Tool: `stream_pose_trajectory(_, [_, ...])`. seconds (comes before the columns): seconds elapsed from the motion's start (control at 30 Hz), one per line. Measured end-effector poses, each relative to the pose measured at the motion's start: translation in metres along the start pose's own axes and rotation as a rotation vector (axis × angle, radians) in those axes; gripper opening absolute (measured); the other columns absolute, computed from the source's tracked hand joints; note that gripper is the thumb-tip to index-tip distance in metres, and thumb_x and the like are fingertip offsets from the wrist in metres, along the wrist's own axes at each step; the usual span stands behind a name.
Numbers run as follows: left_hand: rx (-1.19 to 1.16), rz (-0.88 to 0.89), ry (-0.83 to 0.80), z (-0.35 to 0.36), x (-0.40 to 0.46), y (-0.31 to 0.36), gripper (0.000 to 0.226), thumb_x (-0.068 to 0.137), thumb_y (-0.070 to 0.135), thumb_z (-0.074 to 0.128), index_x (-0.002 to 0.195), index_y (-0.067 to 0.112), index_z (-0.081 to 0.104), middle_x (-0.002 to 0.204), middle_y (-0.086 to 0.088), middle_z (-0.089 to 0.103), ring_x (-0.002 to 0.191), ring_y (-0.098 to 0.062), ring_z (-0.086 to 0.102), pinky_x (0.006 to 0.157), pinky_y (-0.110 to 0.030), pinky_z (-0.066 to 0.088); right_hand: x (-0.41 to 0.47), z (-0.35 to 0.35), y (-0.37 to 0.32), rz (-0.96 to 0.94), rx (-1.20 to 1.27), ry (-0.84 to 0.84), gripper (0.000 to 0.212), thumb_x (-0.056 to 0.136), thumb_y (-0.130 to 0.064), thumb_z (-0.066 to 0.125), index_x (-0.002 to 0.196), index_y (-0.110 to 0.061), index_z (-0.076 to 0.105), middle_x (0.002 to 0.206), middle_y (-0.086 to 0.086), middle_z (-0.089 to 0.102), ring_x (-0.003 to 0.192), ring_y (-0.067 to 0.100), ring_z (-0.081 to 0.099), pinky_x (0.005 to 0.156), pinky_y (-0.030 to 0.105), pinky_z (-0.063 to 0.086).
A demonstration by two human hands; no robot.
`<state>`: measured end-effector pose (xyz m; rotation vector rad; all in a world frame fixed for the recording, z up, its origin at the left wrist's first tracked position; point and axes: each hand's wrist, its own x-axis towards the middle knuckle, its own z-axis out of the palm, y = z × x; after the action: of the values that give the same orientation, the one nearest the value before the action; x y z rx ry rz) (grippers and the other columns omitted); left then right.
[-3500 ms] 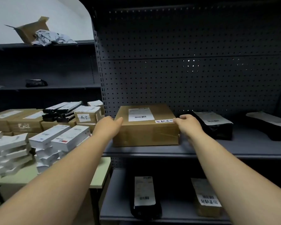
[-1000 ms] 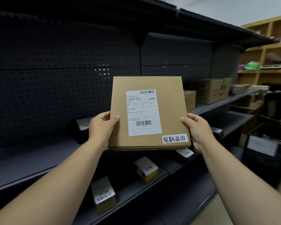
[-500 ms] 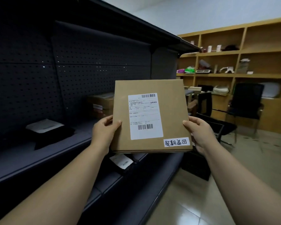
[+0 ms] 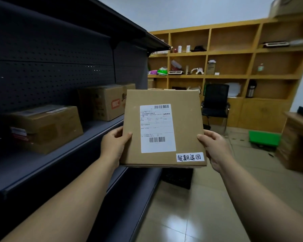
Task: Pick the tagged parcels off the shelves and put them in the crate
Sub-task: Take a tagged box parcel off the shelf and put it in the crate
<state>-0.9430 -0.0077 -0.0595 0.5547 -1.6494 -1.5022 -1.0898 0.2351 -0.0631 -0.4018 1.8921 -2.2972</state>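
Holding parcel (image 4: 163,130), crate (image 4: 177,179) behind, shelf boxes (image 4: 47,126) left

Dim, flat indoor light, dark shelving (image 4: 42,70) in deep shadow, soft floor (image 4: 208,206) glare, wide-angle bending and blur at right edge

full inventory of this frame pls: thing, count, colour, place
parcel: 1, brown, held up at centre; white shipping label and handwritten tag on its face
crate: 1, black, on the floor below the parcel, partly hidden
cartons: 2, brown, on the dark shelf at left
shelf unit: 1, dark grey, pegboard back, left
office chair: 1, black, before the wooden shelving
wooden shelving: 1, yellow-brown, back wall, assorted small items
trolley: 1, green, floor at right
left hand: grip on the parcel's left edge
right hand: grip on the parcel's right edge
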Motion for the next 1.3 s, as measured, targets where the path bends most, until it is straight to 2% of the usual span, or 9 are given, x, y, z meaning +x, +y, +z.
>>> stream_pose_trajectory(0.2, [-0.011,-0.027,-0.078,0.050,0.089,-0.031,0.039,0.082,0.023,0.069,0.121,0.022,0.062,0.093,0.015,0.067,0.087,-0.009,0.063,0.072,-0.030,0.049,0.085,0.009,0.017,-0.008,0.025,0.085,0.032,0.085,-0.018,0.066,0.116,-0.018,0.055,0.099,0.005,0.069,0.067,0.015,0.072,0.047,0.025,0.053])
stream_pose_trajectory(0.37, [-0.022,-0.034,-0.142,0.087,0.172,-0.050,0.038,0.084,0.019,0.068,0.121,0.018,0.062,0.088,0.016,0.065,0.079,-0.004,0.062,0.060,-0.023,0.045,0.161,0.028,0.027,-0.024,0.012,0.154,0.031,0.085,-0.019,0.066,0.114,-0.021,0.055,0.099,0.003,0.068,0.069,0.016,0.071,0.047,0.025,0.052])
stream_pose_trajectory(0.5, [-0.017,-0.032,-0.201,0.113,0.229,-0.066,0.040,0.083,0.019,0.069,0.122,0.016,0.061,0.097,0.007,0.068,0.085,-0.009,0.064,0.066,-0.026,0.047,0.211,0.039,0.038,-0.039,0.025,0.189,0.030,0.085,-0.016,0.066,0.113,-0.019,0.055,0.101,0.005,0.068,0.079,0.019,0.070,0.050,0.024,0.053])
stream_pose_trajectory(0.73, [-0.001,-0.052,-0.259,0.157,0.291,-0.098,0.041,0.083,0.016,0.069,0.123,0.014,0.060,0.086,0.015,0.067,0.081,-0.007,0.065,0.065,-0.024,0.049,0.275,0.041,0.059,-0.020,0.019,0.242,0.025,0.087,-0.014,0.063,0.111,-0.018,0.056,0.098,0.004,0.067,0.077,0.017,0.068,0.050,0.024,0.052])
stream_pose_trajectory(0.83, [0.031,-0.074,-0.264,0.176,0.316,-0.112,0.041,0.083,0.019,0.070,0.123,0.016,0.061,0.085,0.016,0.065,0.082,-0.007,0.064,0.070,-0.028,0.050,0.305,0.041,0.069,-0.008,0.011,0.255,0.024,0.087,-0.013,0.063,0.110,-0.016,0.056,0.096,0.004,0.068,0.076,0.017,0.068,0.049,0.023,0.052])
stream_pose_trajectory(0.97, [0.045,-0.103,-0.277,0.207,0.350,-0.133,0.042,0.082,0.019,0.070,0.124,0.016,0.060,0.098,0.005,0.069,0.089,-0.013,0.065,0.082,-0.036,0.053,0.354,0.036,0.082,0.013,-0.022,0.263,0.024,0.087,-0.016,0.063,0.110,-0.017,0.056,0.097,0.005,0.068,0.077,0.020,0.069,0.051,0.026,0.052])
stream_pose_trajectory(1.17, [0.075,-0.103,-0.279,0.272,0.416,-0.165,0.041,0.082,0.019,0.070,0.122,0.015,0.061,0.092,0.009,0.068,0.087,-0.010,0.065,0.075,-0.030,0.051,0.455,0.019,0.107,0.051,-0.063,0.261,0.029,0.087,-0.021,0.063,0.114,-0.020,0.053,0.098,0.006,0.065,0.080,0.022,0.068,0.050,0.028,0.052])
stream_pose_trajectory(1.3, [0.109,-0.130,-0.301,0.332,0.471,-0.183,0.042,0.081,0.021,0.071,0.122,0.015,0.061,0.097,0.005,0.068,0.089,-0.013,0.065,0.079,-0.035,0.053,0.538,0.002,0.119,0.080,-0.098,0.265,0.039,0.087,-0.023,0.064,0.123,-0.014,0.053,0.104,0.009,0.064,0.087,0.023,0.066,0.054,0.031,0.051])
